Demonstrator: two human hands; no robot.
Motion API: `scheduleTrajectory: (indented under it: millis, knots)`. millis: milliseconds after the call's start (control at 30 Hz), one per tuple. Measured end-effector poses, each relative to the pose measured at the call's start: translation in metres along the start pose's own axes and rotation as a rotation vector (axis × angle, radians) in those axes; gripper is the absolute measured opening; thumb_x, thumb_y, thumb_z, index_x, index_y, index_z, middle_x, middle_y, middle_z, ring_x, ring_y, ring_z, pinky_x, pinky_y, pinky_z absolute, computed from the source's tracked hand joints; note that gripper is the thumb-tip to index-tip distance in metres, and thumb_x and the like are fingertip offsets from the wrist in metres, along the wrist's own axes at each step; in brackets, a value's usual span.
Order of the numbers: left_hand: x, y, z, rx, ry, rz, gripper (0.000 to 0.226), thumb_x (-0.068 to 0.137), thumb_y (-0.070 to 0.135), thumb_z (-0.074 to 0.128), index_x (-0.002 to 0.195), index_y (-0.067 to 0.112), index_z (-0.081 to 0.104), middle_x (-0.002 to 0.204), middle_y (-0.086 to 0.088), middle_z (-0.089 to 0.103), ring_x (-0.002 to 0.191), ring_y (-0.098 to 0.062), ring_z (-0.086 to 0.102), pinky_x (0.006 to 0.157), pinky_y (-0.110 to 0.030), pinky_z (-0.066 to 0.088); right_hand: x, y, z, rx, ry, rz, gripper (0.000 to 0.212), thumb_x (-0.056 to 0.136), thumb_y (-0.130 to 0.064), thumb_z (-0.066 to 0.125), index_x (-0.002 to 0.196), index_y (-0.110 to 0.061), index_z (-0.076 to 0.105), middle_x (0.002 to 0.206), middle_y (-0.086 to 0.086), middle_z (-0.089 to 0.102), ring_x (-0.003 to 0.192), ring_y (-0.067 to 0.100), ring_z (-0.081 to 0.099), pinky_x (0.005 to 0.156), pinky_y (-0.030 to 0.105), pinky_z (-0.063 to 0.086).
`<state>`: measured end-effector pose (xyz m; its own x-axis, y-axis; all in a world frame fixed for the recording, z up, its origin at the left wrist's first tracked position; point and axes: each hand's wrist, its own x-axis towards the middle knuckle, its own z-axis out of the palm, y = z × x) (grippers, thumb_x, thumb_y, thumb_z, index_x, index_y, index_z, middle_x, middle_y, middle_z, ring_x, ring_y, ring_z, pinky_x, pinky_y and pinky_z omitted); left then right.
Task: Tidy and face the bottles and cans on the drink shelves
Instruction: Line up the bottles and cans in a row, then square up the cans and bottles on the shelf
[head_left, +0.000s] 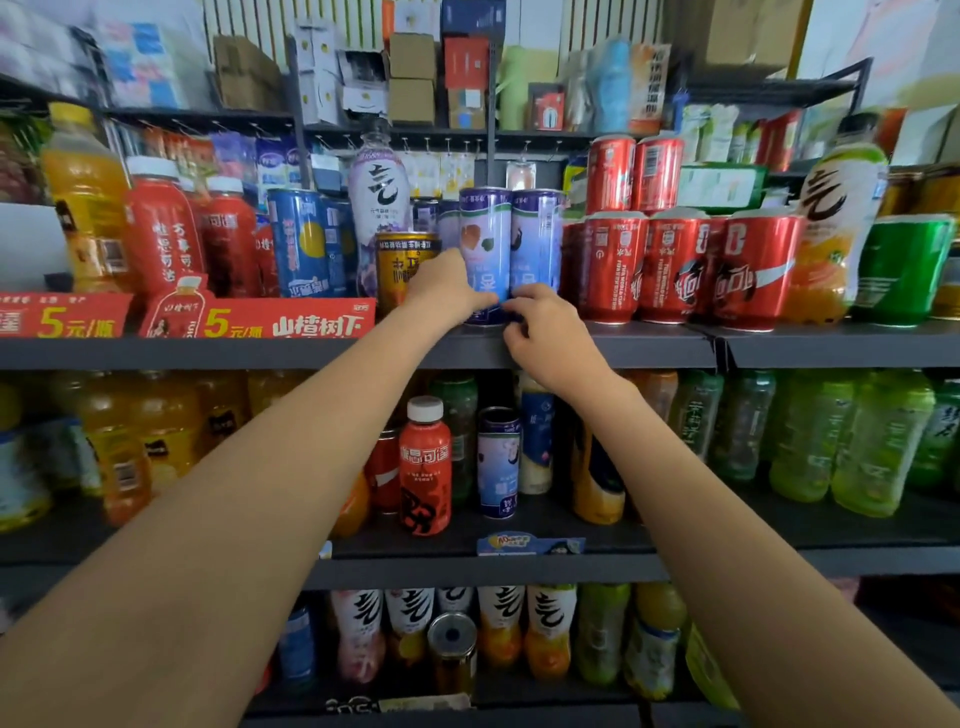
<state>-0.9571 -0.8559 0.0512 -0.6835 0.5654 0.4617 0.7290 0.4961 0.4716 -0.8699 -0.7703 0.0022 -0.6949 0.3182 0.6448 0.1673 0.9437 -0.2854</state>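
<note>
Hands (451, 285) (545, 332) on two blue cans (485, 244) (536, 239), upright, touching.

Shop: drink shelves (571, 349), red price strips (270, 318).

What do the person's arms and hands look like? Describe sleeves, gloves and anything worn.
Both forearms are bare up to the frame edge, with no sleeves in view. The left hand and right hand wear no gloves, and no watch, bracelet or ring shows on the visible parts. Motion blur softens the fingertips, so finer detail such as nails cannot be made out.
</note>
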Motion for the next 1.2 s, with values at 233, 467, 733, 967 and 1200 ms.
scheduleTrajectory:
  millis: [233,467,733,967,1200]
  knots:
    - [-0.043,0.005,0.026,-0.111,0.497,0.178,0.038,0.088,0.010,0.053,0.125,0.006,0.044,0.128,-0.010,0.047,0.112,-0.021,0.050,0.082,-0.022,0.038,-0.027,0.016,-0.022,0.264,0.464,-0.087,0.020,0.083,0.002,0.049,0.086,-0.002,0.068,0.090,0.011,0.066,0.082,0.018,0.059,0.077,0.023,0.043]
    - [-0.111,0.020,0.140,0.095,0.123,0.829,0.037,0.077,0.007,0.043,0.110,0.001,0.059,0.109,-0.016,0.057,0.095,-0.033,0.054,0.077,-0.042,0.049,-0.088,0.098,-0.035,0.185,0.661,0.134,0.022,0.086,-0.006,0.046,0.073,-0.003,0.062,0.067,0.007,0.062,0.060,0.020,0.056,0.058,0.031,0.043]
    - [-0.106,0.032,0.191,0.255,-0.236,0.505,0.056,0.090,0.015,0.045,0.143,0.017,0.027,0.141,-0.006,0.029,0.125,-0.027,0.031,0.098,-0.040,0.032,-0.127,0.193,0.015,-0.040,-0.220,0.517,0.062,0.083,-0.037,0.066,0.135,-0.016,0.041,0.131,0.020,0.044,0.126,0.038,0.033,0.101,0.042,0.032]
    - [-0.104,0.036,0.201,0.195,-0.230,0.451,0.056,0.091,0.016,0.046,0.143,0.014,0.025,0.140,-0.006,0.029,0.126,-0.024,0.034,0.099,-0.037,0.035,-0.139,0.189,0.044,0.289,0.077,0.562,0.055,0.074,-0.022,0.078,0.117,-0.013,0.045,0.122,0.010,0.053,0.111,0.028,0.052,0.086,0.033,0.043]
    - [-0.110,0.049,0.191,-0.121,-0.255,0.610,0.090,0.080,0.034,0.067,0.147,0.029,0.008,0.146,-0.003,0.028,0.135,-0.017,0.030,0.109,-0.033,0.033,-0.150,0.157,0.008,0.365,0.630,0.367,0.055,0.065,-0.021,0.082,0.107,-0.009,0.048,0.105,0.002,0.041,0.098,0.013,0.047,0.082,0.016,0.040]
